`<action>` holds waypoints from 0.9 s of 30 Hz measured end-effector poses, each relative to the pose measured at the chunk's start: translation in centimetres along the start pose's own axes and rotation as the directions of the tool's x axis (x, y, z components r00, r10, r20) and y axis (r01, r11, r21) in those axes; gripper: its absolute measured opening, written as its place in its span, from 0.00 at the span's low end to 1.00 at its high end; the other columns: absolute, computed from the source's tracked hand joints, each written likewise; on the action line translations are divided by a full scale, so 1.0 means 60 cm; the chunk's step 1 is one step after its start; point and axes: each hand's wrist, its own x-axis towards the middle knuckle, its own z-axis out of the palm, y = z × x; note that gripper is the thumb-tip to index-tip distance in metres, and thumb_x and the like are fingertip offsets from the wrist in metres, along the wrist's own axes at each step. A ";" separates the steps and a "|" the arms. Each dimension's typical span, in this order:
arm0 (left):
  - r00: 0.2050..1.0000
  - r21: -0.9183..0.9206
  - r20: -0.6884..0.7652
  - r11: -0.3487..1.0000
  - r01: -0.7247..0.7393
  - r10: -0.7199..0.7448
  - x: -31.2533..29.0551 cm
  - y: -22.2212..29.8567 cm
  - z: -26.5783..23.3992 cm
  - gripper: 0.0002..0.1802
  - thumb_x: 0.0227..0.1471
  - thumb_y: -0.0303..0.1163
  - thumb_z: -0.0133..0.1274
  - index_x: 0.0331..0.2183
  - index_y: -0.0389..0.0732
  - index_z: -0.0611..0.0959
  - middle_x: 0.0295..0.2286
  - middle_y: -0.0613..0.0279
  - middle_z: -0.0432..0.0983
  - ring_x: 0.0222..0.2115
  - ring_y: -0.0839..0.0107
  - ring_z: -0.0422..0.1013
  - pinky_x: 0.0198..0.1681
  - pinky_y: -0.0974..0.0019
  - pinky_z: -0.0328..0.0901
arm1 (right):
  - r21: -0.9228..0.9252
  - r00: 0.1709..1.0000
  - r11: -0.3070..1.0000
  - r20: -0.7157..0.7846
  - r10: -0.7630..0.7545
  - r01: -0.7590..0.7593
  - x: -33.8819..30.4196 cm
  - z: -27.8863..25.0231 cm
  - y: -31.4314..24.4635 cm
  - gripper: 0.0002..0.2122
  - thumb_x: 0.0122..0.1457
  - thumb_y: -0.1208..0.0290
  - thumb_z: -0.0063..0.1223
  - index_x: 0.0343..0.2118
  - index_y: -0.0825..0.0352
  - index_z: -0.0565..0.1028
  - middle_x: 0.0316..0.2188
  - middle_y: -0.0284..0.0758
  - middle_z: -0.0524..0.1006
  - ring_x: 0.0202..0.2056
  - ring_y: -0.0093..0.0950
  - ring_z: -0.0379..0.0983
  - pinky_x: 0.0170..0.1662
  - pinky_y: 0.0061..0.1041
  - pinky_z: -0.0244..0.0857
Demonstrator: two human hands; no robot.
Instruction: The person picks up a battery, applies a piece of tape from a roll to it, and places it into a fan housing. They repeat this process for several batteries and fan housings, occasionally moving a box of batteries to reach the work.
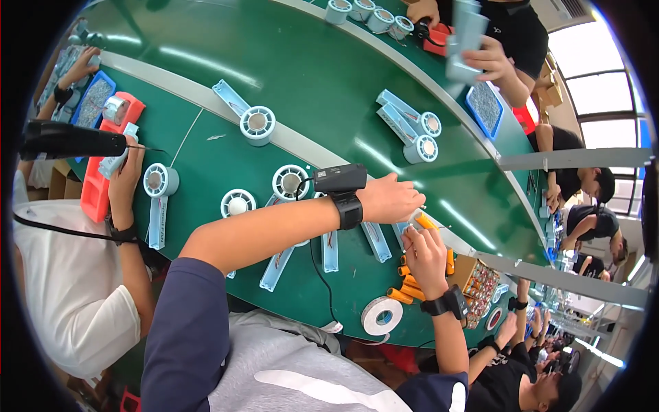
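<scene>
My left hand (386, 200) reaches across to the right, palm down, its fingers curled together over a small whitish bit that I cannot make out. Just below it, my right hand (425, 257) is closed in a pinch, with an orange cylindrical battery cell (426, 221) at its fingertips. More orange cells (410, 287) lie loose on the green table beside my right wrist. A white tape roll (382, 316) lies flat nearer to me. Light blue handheld fan bodies with round heads (291, 182) lie under and beside my left forearm; their open handles show wires.
A cardboard box of cells (479, 282) stands right of my right hand. A green conveyor belt (309, 82) behind a metal rail carries more fan parts (420, 149). At left, a co-worker's hand (125, 180) works by a red holder (95, 196). A black cable crosses the table.
</scene>
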 end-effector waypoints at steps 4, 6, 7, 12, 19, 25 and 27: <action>0.999 -0.040 0.034 0.999 -0.016 0.017 0.000 -0.004 0.004 0.06 0.54 0.34 0.53 0.32 0.44 0.74 0.26 0.68 0.73 0.32 0.68 0.72 0.31 0.61 0.63 | 0.043 0.997 0.999 0.079 0.022 -0.026 0.011 -0.012 -0.001 0.08 0.51 0.80 0.63 0.33 0.69 0.76 0.22 0.36 0.72 0.28 0.36 0.71 0.32 0.35 0.68; 1.000 -0.004 -0.010 1.000 -0.026 0.026 -0.002 -0.003 0.011 0.06 0.54 0.34 0.53 0.32 0.44 0.74 0.25 0.68 0.73 0.32 0.68 0.72 0.32 0.62 0.63 | 0.057 0.991 0.998 0.133 -0.011 0.003 0.014 -0.017 0.009 0.09 0.51 0.82 0.62 0.34 0.69 0.75 0.23 0.37 0.73 0.28 0.37 0.71 0.32 0.35 0.68; 0.999 0.014 -0.031 0.999 -0.030 0.031 -0.003 -0.003 0.014 0.06 0.54 0.34 0.53 0.33 0.44 0.75 0.25 0.68 0.73 0.33 0.69 0.72 0.32 0.62 0.64 | 0.064 0.987 0.998 0.159 -0.027 0.017 0.013 -0.019 0.013 0.09 0.50 0.83 0.61 0.34 0.69 0.75 0.24 0.37 0.73 0.28 0.37 0.71 0.32 0.36 0.67; 0.999 0.032 0.012 0.998 -0.052 0.052 0.002 0.002 0.019 0.07 0.52 0.34 0.54 0.33 0.44 0.75 0.25 0.70 0.73 0.33 0.70 0.72 0.33 0.63 0.64 | 0.061 0.996 0.998 -0.080 0.039 -0.034 -0.039 -0.030 0.028 0.11 0.49 0.84 0.61 0.36 0.69 0.74 0.25 0.38 0.75 0.28 0.39 0.71 0.32 0.35 0.67; 0.991 0.053 0.128 0.998 -0.046 0.039 0.008 0.010 0.017 0.06 0.51 0.34 0.53 0.33 0.45 0.76 0.25 0.67 0.78 0.38 0.67 0.75 0.37 0.57 0.67 | 0.126 0.983 0.986 -0.132 0.125 -0.108 -0.045 -0.045 0.015 0.11 0.51 0.86 0.60 0.37 0.69 0.73 0.28 0.39 0.75 0.31 0.40 0.72 0.32 0.35 0.67; 0.989 0.009 0.142 0.999 -0.036 0.034 0.009 0.008 0.007 0.07 0.53 0.35 0.52 0.33 0.44 0.76 0.25 0.65 0.77 0.36 0.66 0.74 0.37 0.58 0.67 | 0.118 0.994 0.992 0.098 0.038 -0.050 -0.004 -0.030 0.010 0.08 0.52 0.83 0.59 0.36 0.69 0.74 0.28 0.40 0.75 0.32 0.39 0.72 0.34 0.36 0.67; 0.990 -0.061 0.143 0.998 0.011 -0.002 0.006 0.005 0.003 0.06 0.54 0.35 0.52 0.32 0.44 0.75 0.25 0.66 0.74 0.33 0.68 0.73 0.35 0.61 0.65 | 0.136 0.982 0.991 0.188 -0.012 -0.014 0.006 -0.028 0.013 0.07 0.53 0.82 0.58 0.35 0.69 0.75 0.28 0.40 0.75 0.32 0.39 0.71 0.35 0.36 0.68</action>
